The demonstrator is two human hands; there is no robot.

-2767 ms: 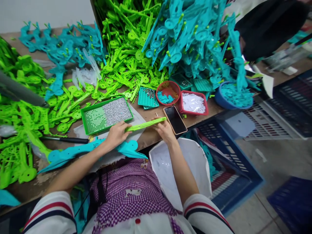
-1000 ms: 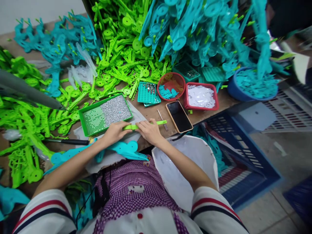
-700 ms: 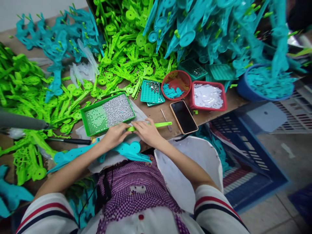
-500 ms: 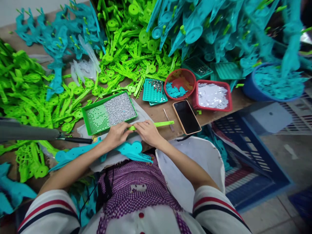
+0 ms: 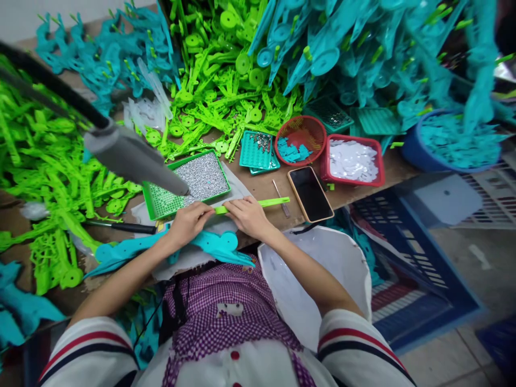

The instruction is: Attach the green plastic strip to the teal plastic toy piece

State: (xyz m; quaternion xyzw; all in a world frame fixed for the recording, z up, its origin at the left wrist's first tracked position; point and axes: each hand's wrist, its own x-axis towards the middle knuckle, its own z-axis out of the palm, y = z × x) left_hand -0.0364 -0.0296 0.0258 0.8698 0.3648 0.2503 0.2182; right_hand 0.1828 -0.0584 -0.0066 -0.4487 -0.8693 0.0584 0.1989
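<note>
We hold the green strip (image 5: 276, 202) crosswise over the desk (image 5: 258, 185), its left end pinched in the left hand (image 5: 189, 223). The right hand (image 5: 248, 216) grasps it farther along; the free end projects past that hand toward the phone (image 5: 310, 194). The green tray (image 5: 161, 202) sits just beyond the left hand. We cannot tell whether the apron's pale patch (image 5: 230, 310) bears writing.

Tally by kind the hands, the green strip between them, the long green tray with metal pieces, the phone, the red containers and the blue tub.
Left hand and right hand: 2
Green strip: 1
Long green tray: 1
Phone: 1
Round red basket and boxy red bin: 2
Blue tub: 1
Total: 8
</note>
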